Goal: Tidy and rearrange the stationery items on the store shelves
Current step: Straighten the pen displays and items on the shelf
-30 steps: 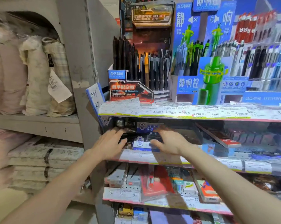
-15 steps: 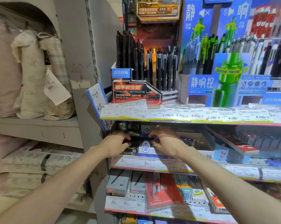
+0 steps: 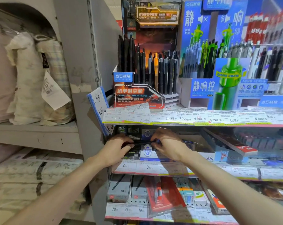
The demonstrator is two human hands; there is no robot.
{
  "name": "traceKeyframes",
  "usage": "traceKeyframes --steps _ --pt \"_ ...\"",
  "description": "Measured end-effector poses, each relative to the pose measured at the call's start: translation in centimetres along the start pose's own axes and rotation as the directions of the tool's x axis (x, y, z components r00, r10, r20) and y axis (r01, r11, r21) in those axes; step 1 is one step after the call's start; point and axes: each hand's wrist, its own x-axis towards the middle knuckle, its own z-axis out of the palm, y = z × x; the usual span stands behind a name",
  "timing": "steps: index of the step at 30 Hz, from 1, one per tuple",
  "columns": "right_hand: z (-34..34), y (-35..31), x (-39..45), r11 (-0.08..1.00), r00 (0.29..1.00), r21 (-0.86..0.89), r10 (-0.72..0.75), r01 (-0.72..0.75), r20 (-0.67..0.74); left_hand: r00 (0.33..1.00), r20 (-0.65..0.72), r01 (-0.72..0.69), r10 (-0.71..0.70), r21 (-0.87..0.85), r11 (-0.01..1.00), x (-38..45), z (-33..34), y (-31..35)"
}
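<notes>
Black and thin, a pen (image 3: 141,143) is being held level between both hands inside the middle shelf (image 3: 153,168), just above a white-and-blue box (image 3: 147,151). The left hand (image 3: 117,147) is pinching one end with curled fingers, and the right hand (image 3: 167,146) is pinching the other end, thumb and fingers closed round it. Whether it is one pen or a slim packet is hard to tell, since the shelf's shadow is hiding detail.

Judging by its shape, it is probably light, stiff plastic with a smooth, slightly slippery barrel, so gripping near the ends, as now, is likely keeping it steady; a mid-barrel pinch would serve for one hand.

Around the box, small cardboard cartons are sitting in rows, matte and square-edged. Above the box, a red display (image 3: 137,95) is standing with upright black pens, glossy and cylindrical. Paper price tags (image 3: 186,118), flat and creased, are lining the shelf edge above the box.
</notes>
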Motion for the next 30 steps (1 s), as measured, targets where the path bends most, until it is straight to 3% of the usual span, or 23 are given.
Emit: traceKeyframes --steps 7,14,20,26,30 --pt "-1.9 -0.5 -3.0 1.000 0.996 -0.005 0.009 -0.010 -0.087 0.992 -0.120 -0.057 0.045 -0.093 0.994 -2.5 -1.1 1.0" --pt "-5.3 -1.7 -7.6 0.998 0.985 0.041 -0.043 0.050 -0.165 0.984 -0.177 -0.089 0.036 -0.302 0.949 -5.8 -2.9 4.0" --pt "-11.0 -4.3 -8.1 0.984 0.945 0.010 -0.167 0.177 -0.282 0.962 -0.272 -0.165 0.041 -0.451 0.877 -5.7 -7.2 8.2" --pt "-15.2 -6.5 -3.8 0.965 0.894 -0.085 -0.263 0.249 -0.364 0.941 -0.311 -0.254 0.134 -0.386 0.887 -2.3 -10.8 11.2" --pt "-16.6 -6.4 -1.6 0.979 0.906 -0.074 -0.204 0.190 -0.370 0.917 -0.361 -0.299 0.168 -0.345 0.890 0.4 -12.2 12.1"
